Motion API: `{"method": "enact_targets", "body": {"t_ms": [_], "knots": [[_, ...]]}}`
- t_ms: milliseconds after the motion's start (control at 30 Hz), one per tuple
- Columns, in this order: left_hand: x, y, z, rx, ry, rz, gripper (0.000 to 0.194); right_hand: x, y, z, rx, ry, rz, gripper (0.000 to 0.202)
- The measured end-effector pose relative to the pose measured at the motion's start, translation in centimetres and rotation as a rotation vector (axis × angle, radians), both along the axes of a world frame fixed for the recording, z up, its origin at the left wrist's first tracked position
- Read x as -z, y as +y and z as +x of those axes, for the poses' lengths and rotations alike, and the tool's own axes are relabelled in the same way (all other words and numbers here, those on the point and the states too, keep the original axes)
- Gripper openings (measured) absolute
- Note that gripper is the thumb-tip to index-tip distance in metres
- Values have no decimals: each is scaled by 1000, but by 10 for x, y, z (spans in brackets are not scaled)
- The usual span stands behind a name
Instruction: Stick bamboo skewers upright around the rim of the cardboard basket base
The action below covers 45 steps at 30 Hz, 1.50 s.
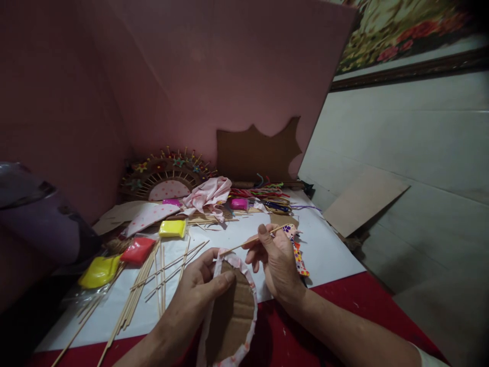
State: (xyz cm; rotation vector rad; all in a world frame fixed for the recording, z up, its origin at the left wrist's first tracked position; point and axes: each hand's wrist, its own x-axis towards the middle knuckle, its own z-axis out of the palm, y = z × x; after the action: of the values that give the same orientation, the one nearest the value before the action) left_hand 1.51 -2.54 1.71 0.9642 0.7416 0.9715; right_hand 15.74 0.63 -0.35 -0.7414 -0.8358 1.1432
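Your left hand (194, 285) grips a brown cardboard piece (231, 316) edged with pale spotted fabric (250, 290), while your right hand (280, 265) holds a thin stick (244, 244) whose far end meets the fabric at the top edge. To your left on the white sheet (328, 255) lie loose sticks (133, 290), a red packet (139, 251) and yellow packets (172, 229), with a decorated fan-shaped piece (168, 176) behind them near the pink wall (214, 66).

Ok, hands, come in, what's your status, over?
Left hand gripping fabric-edged cardboard. Right hand pinching thin stick, one end at cardboard's top edge. Loose sticks lying to the left.
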Motion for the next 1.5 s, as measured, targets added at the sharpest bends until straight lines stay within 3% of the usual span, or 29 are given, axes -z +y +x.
{"method": "enact_targets", "body": {"t_ms": [167,433,633,767,900,1067,1500], "knots": [[0,-1,2,0,7,-27,24,-1,-1,2,36,-15,6,26],[-1,0,3,-5,-33,-25,23,-2,-3,3,-112,47,6,23],[-2,0,5,-100,-24,-13,20,-6,-8,2,-199,52,55,27],[-4,-1,4,-109,-58,-17,22,-4,-10,2,-219,-16,91,9],[-6,-2,3,-111,-71,-26,22,-4,-11,3,-251,-96,117,26],[-10,-4,4,-97,-40,-29,24,0,-7,4,-214,-102,120,11],[0,-2,0,61,5,-1,16,-2,-6,3,-260,-42,36,25]]}}
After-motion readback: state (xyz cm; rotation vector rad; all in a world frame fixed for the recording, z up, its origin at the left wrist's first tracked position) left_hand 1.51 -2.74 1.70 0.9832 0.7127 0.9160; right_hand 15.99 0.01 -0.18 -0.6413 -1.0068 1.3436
